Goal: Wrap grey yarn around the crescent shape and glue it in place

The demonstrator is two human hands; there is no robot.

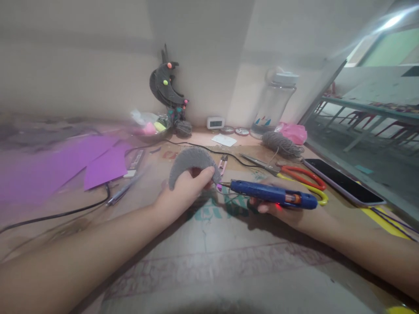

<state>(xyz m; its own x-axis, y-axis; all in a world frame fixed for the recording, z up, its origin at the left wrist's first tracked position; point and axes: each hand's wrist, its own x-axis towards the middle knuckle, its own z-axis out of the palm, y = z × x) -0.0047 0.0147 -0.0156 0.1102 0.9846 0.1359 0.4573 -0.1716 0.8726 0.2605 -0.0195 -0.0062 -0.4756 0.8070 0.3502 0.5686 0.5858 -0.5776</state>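
Note:
My left hand (185,187) is closed on a crescent moon wrapped in grey yarn (191,159), its thumb pressed near the right tip. A small purple patch (220,185) shows at that tip, where a strand of yarn hangs down. In my right hand (278,211) lies a blue glue gun (262,192), pointing left. Its nozzle is at the moon's purple tip; whether they touch I cannot tell. A red light glows under the gun's body. Behind the moon lies a small pair of pink thread snips (223,163).
Orange-and-yellow-handled scissors (303,176), a phone (343,181) and a grey yarn ball (281,144) lie at right. Purple sheets (104,161), a pen (122,192) and a black cable (65,216) are left. A decorated moon (163,87), small clock (215,123) and bottle (273,104) stand behind.

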